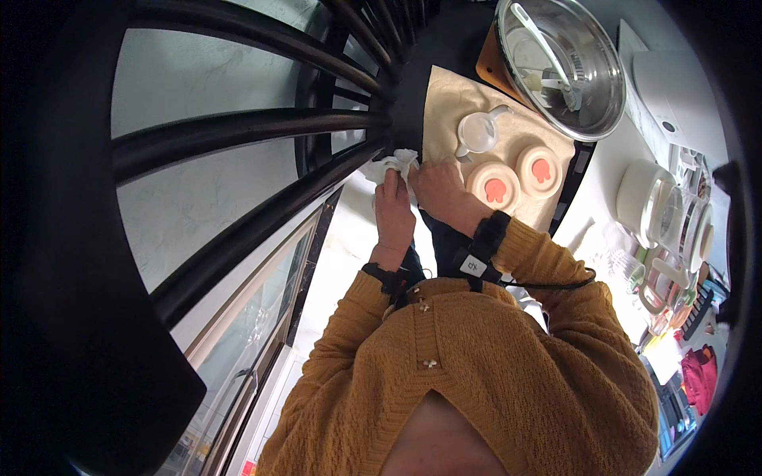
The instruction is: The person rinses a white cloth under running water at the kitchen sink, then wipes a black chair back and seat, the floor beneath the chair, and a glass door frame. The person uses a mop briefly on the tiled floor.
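Note:
My left hand grips a crumpled white tissue or cloth at the near edge of a beige towel. Right beside it is my right hand, its fingers curled near the tissue. Whatever lies under those fingers is hidden. On the towel, just beyond my right hand, sits a small translucent cup with two grey handles. Two round cream-coloured pieces, perhaps lids, lie to the right: the nearer cream disc and the farther cream disc. Each bears a coral animal-shaped patch in its centre.
A steel mixing bowl holding a white-handled utensil stands at the towel's far right, by an orange board. Glass and white kitchenware crowds the right-hand counter. Dark rails run along my left, above a glass-fronted door.

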`<state>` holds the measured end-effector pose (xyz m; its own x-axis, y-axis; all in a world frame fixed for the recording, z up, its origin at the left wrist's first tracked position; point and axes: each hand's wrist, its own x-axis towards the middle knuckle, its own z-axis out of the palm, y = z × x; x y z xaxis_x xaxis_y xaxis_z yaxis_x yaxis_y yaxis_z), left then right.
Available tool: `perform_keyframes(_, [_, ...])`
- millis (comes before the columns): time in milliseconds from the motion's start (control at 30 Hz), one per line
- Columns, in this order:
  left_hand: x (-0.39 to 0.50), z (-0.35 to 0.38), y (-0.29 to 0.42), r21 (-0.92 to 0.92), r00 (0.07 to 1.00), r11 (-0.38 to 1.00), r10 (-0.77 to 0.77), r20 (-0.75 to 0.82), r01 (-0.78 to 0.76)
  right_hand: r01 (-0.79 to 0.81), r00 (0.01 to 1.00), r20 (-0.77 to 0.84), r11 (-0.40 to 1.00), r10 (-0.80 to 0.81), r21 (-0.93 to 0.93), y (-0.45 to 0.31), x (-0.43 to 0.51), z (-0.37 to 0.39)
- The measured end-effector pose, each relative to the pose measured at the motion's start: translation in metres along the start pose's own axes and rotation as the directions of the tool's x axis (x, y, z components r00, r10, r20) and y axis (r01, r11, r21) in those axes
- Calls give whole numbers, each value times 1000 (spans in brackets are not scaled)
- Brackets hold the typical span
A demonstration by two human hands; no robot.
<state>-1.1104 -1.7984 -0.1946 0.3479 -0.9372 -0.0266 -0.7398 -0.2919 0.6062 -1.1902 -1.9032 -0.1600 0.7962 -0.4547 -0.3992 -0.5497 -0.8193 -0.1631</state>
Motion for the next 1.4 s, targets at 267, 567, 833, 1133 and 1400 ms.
perform_keyframes(267, [14,-7,-10,278,983,943,180,32,-182,-84,989,-121,996,88,37,-6,9,5])
perform_keyframes(567, [10,-7,-9,305,988,941,154,0,-147,-202,964,-136,963,227,178,17,48,-16])
perform_keyframes(833, [15,-19,-16,385,967,891,180,183,-239,-176,973,-99,948,209,264,-4,28,4])
perform_keyframes(1133, [17,-19,-16,351,969,907,187,161,-233,-390,831,-260,848,492,358,53,106,-55])
perform_keyframes(1400, [16,-22,-18,173,967,955,221,125,-241,-352,902,-257,935,348,30,14,73,-13])
